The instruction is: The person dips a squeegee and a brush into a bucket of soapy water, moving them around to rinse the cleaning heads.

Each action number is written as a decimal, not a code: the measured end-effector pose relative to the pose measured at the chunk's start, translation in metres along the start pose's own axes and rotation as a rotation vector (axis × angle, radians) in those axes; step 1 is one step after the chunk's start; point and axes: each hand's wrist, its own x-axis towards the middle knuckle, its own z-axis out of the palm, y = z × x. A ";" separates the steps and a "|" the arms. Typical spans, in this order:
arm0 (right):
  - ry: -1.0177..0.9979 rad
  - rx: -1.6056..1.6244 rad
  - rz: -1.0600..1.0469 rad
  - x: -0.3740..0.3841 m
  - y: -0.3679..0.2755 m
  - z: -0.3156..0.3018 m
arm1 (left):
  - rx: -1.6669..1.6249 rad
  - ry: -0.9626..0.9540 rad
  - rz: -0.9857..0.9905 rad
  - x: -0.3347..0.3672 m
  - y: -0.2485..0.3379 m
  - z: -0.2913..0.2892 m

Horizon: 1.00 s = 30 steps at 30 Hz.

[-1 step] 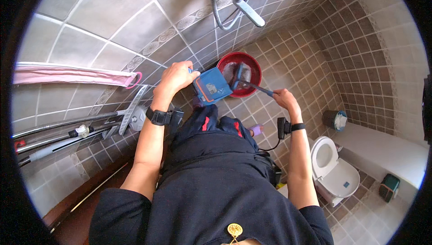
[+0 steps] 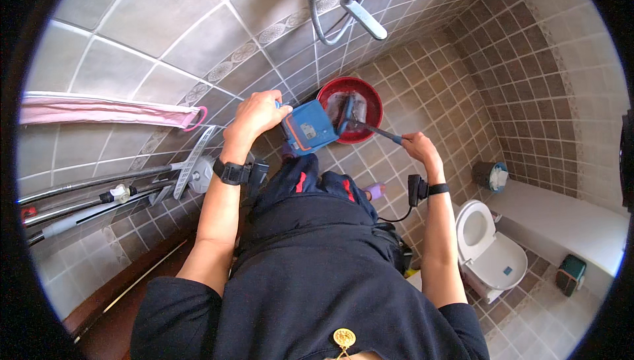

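Note:
My left hand [image 2: 255, 119] is closed round the handle of a blue dustpan [image 2: 313, 129] with an orange line across it. The pan hangs beside the left rim of a red basin [image 2: 376, 110] on the floor. Closed round a grey-blue handle, my right hand [image 2: 422, 151] holds a brush [image 2: 348, 114] from the right. Its blue head lies inside the basin, over whitish, foamy-looking water [image 2: 360, 109]. The dustpan's near edge is close to the brush head; I cannot tell whether they touch.
A shower mixer with hose [image 2: 360, 13] juts from the wall ahead. A pink cloth [image 2: 112, 110] and metal bars [image 2: 99, 188] are at the left. To the right stand a waste bin [image 2: 490, 175] and a white toilet [image 2: 492, 264] with its lid raised.
The brush head has shifted slightly left and toward me inside the basin. The dustpan has moved very little, and both hands keep their holds.

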 end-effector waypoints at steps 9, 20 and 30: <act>0.142 -0.036 0.015 0.034 -0.008 0.075 | 0.040 -0.019 0.015 0.002 0.008 0.004; 0.127 0.028 0.092 0.025 -0.014 0.091 | -0.015 -0.057 -0.015 0.003 0.004 0.003; 0.098 -0.144 0.156 -0.017 -0.001 -0.017 | 0.003 -0.011 0.000 0.007 0.002 0.011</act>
